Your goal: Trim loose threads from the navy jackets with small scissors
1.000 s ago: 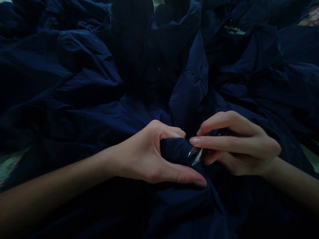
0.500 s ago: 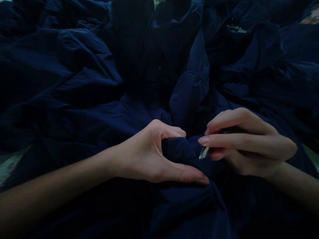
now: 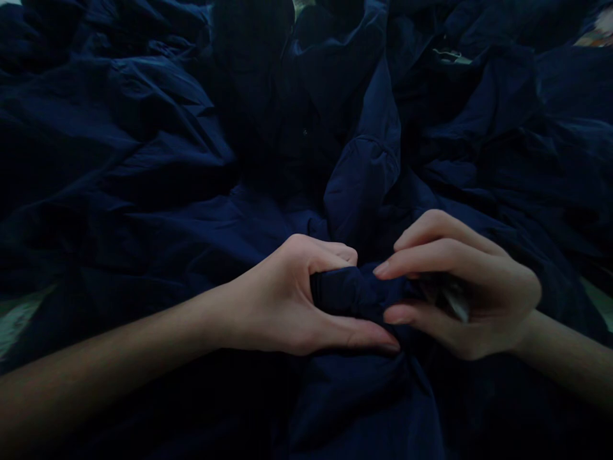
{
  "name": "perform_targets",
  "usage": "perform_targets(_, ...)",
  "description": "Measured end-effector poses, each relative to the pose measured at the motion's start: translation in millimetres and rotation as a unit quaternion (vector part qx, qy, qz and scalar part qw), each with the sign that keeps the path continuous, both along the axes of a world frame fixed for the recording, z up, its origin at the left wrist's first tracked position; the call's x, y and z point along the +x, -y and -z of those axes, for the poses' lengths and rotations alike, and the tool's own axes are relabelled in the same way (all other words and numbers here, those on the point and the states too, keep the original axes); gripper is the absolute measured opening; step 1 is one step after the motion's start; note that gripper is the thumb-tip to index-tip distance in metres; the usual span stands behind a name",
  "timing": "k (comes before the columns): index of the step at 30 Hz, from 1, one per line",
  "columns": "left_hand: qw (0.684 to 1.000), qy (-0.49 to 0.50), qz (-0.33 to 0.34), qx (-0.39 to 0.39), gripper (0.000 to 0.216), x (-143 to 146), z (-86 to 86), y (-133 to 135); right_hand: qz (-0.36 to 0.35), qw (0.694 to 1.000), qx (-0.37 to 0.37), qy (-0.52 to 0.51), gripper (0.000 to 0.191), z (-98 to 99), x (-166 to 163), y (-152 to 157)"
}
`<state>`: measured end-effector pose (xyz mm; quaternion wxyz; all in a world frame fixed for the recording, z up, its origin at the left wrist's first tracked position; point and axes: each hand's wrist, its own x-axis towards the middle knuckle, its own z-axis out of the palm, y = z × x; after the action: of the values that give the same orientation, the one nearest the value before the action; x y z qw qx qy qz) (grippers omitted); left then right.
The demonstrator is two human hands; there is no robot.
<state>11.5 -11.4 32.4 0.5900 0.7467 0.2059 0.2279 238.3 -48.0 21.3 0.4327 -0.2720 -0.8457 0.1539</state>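
My left hand (image 3: 292, 300) is closed round a bunched fold of dark navy cloth (image 3: 349, 291), thumb below and fingers curled over the top. My right hand (image 3: 460, 287) is just to the right of that fold, fingers curled, fingertips touching the cloth. A small metal tool (image 3: 453, 301), blurred and mostly hidden, lies tucked back inside the right palm. What kind of tool it is I cannot make out.
Crumpled navy garments (image 3: 143, 128) cover almost everything in view, heaped to the far edge. A raised fold (image 3: 368, 166) stands just beyond my hands. A pale label or clip (image 3: 447, 56) shows at the upper right. Slivers of light surface (image 3: 14, 319) show at the sides.
The metal tip that pointed at the fold has drawn back into my right palm. My right hand shifted right, then came back to the fold. My left hand has kept its grip.
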Motion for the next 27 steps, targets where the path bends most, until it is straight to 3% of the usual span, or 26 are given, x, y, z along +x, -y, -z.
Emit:
perform_targets(3, 0.999, -0.017, -0.010, 0.027, 0.030, 1, 0.8, 0, -0.035, 0.998, -0.008, 0.058, 0.011, -4.0, 0, 2)
perform_targets(11, 0.995, -0.038, -0.030, 0.089, 0.028, 1, 3.7, 2, -0.018, 0.987, 0.051, 0.152, 0.004, -5.6, -3, 6)
perform_targets(18, 0.993, -0.032, -0.043, 0.109, 0.033, 3, 6.8, 5, 0.009, 0.994, -0.006, 0.105, 0.013, 2.7, -8, 7)
perform_targets(27, 0.990, -0.027, -0.068, 0.119, 0.036, 2, 7.8, 5, -0.027, 0.995, -0.089, 0.022, 0.012, 4.2, -6, 7)
